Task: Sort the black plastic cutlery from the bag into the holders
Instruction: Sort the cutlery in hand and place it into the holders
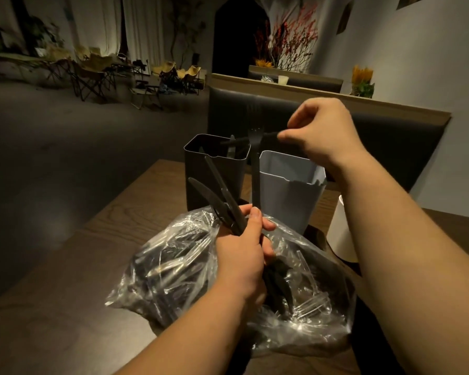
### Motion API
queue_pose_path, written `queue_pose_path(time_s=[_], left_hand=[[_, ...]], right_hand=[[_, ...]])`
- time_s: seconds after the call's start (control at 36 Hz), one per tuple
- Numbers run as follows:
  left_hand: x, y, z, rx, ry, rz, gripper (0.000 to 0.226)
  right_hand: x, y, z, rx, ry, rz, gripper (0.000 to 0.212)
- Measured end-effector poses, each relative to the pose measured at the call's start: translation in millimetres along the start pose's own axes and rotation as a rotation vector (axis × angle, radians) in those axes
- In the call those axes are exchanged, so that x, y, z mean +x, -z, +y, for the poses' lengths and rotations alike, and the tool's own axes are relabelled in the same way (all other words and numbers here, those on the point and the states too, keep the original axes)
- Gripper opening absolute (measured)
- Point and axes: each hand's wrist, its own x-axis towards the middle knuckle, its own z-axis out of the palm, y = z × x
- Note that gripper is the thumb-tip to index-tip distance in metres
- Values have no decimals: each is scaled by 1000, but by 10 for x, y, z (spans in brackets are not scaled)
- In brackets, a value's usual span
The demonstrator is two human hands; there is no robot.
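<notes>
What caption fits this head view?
Left hand grips knives and a fork above the bag; right hand pinches one piece at the black holder.

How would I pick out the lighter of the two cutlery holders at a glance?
On the wooden table, behind the clear bag of cutlery, stand two tall square holders. Take the right one, below the right hand. This pale grey holder sits beside a black holder.

The bag (173, 269) is clear, crinkled plastic, glossy with glints; the cutlery (256, 180) is matt black plastic. The table (65, 280) shows matt wood grain, and the far bench back (390, 147) looks like smooth leather.
</notes>
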Motion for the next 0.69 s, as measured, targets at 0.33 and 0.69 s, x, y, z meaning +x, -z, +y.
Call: queue_pose_path(time_s=[0.33, 0.69], left_hand=[[-7, -11, 36, -22, 15, 21, 7], [-1, 11, 59, -30, 69, -27, 9]], right_hand=[[303, -642, -53, 156, 40, 41, 14], [-82, -321, -132, 576, -150, -90, 32]])
